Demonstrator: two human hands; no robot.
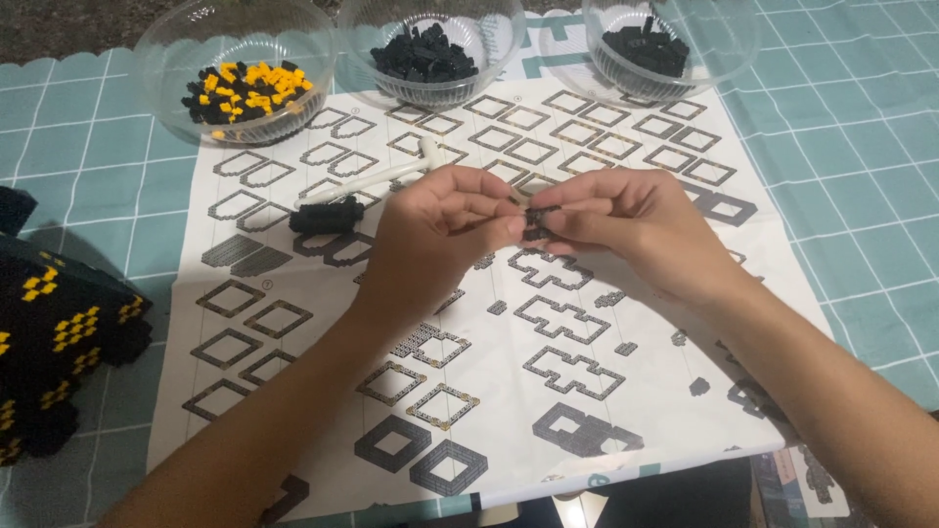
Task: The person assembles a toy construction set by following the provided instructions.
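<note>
Over the middle of a large white instruction sheet (606, 430), printed with grey outlines of building steps, both hands meet above the paper. Left hand (440, 230) and right hand (626, 230) pinch a small black brick piece (536, 221) between thumb and fingertips, fingers closed tight on it from either side, so that only a sliver of the piece shows between them. It is held in the air just above the sheet, not resting on it. Just to the left of the left hand a chunkier black block assembly (327, 215) lies on the paper, and touching or nearly touching its far side is a white plastic tool (386, 174) with a T-shaped head, lying at an angle. Along the far edge of the sheet stand three clear plastic bowls: the left bowl (156, 49) holds mixed yellow and black bricks, the middle bowl (499, 29) holds a heap of black bricks, and the right bowl (729, 39) holds more black ones. At the left edge of the scene, well apart from the hands, sits a large black built model (59, 342) with yellow patches on its faces. Everything rests on a teal tablecloth (851, 147) with a white grid pattern.
</note>
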